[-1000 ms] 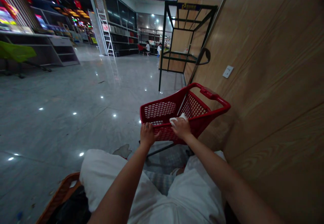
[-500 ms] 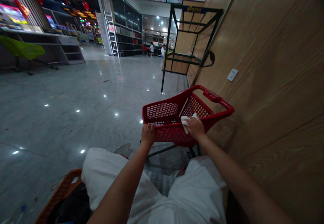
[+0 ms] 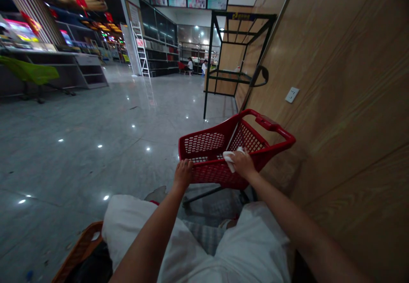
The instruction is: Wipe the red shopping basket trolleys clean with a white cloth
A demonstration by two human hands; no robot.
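— Where are the arms?
— Both reach forward and down from the bottom of the view. The left arm rises steeply, and the right arm stretches in from the lower right, nearly straight, alongside a wood-grain wall panel.

— And the left hand?
— Its fingers are bent at the near rim of a red plastic shopping cart. I can't tell whether they're really gripping it or only resting there.

— What about the right hand?
— It's closed on a crumpled white cloth, pressing it onto the same rim, a little further right. The cloth pokes out on the thumb side.

— Where's the cart?
— Right in front of the person, just beside the wall panel, with its red handle almost touching the wood. Its dark metal base stands on a polished stone floor.

— What's closest to the person?
— White clothing fills the bottom of the view, and an orange woven basket sits at the lower left. Further along the wall stands a dark metal shelf frame.
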